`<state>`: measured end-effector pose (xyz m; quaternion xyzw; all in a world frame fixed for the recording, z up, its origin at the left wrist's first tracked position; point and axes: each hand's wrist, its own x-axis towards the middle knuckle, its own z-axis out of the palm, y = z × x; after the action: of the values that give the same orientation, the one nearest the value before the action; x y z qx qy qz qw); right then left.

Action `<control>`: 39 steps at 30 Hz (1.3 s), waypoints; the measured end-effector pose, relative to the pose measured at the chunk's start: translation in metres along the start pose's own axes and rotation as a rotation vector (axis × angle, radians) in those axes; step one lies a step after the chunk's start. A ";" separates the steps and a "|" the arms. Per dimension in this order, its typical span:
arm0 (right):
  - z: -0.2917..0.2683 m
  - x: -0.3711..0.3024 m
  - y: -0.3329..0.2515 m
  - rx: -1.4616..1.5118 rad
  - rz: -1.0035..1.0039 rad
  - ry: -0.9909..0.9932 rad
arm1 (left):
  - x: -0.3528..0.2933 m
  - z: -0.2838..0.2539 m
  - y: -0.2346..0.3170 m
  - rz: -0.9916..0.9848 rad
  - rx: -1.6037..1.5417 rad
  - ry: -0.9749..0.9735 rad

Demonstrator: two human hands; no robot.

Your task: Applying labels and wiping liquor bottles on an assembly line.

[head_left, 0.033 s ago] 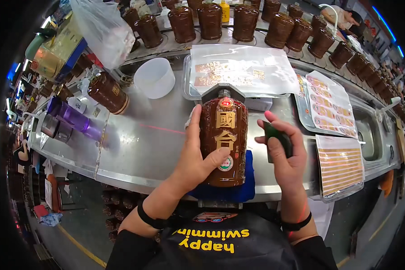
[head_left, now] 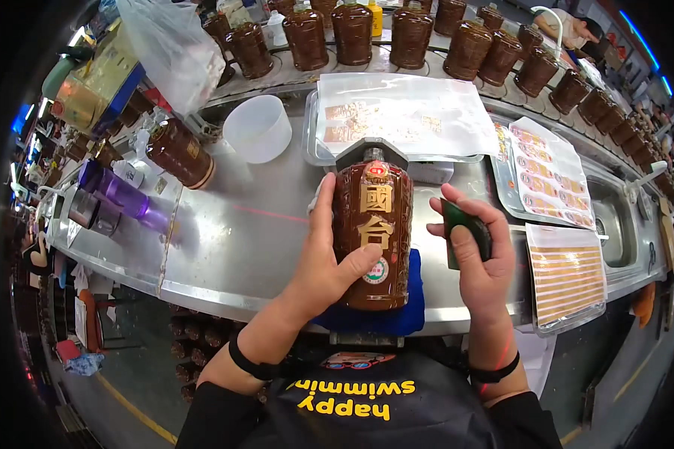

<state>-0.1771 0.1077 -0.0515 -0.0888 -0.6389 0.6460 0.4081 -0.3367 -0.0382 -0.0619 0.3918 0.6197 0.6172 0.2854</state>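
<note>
A brown glass bottle (head_left: 372, 277) with gold characters, a red emblem near the neck and a round white-green sticker lies face up in front of me. Its neck end sits in a dark angular rest (head_left: 342, 158), and a blue cloth (head_left: 416, 288) is under its base. My left hand (head_left: 318, 258) grips the bottle's left side, thumb across the lower front. Right of the bottle and apart from it, my right hand (head_left: 478, 251) pinches a dark green flat scraper-like piece (head_left: 454, 217) between thumb and fingers.
Behind the bottle lies a tray with a white label sheet (head_left: 397, 97). More label sheets (head_left: 550, 176) and a gold-striped sheet (head_left: 568, 266) lie right, near a sink (head_left: 614, 224). A white tub (head_left: 258, 131), another bottle (head_left: 178, 153) and a purple cup (head_left: 123, 191) stand left. Bottles (head_left: 352, 34) line a conveyor.
The bottles on the conveyor have shifted slightly to the right. My right hand has moved a touch to the right with the green piece; my left hand keeps its grip.
</note>
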 end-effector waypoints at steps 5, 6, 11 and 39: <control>0.002 -0.004 -0.005 -0.102 0.035 -0.056 | -0.005 0.000 -0.001 -0.024 -0.173 -0.020; 0.002 -0.006 0.003 -0.158 -0.010 -0.072 | -0.005 0.002 0.002 0.011 -0.129 -0.041; 0.002 -0.011 0.004 -0.254 -0.013 -0.119 | -0.005 0.002 0.005 0.047 -0.019 -0.074; 0.002 -0.016 -0.004 -0.462 0.020 0.032 | -0.003 0.003 0.002 0.019 -0.086 0.039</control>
<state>-0.1662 0.0958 -0.0538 -0.1963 -0.7623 0.4853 0.3806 -0.3326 -0.0392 -0.0605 0.3730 0.5945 0.6533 0.2841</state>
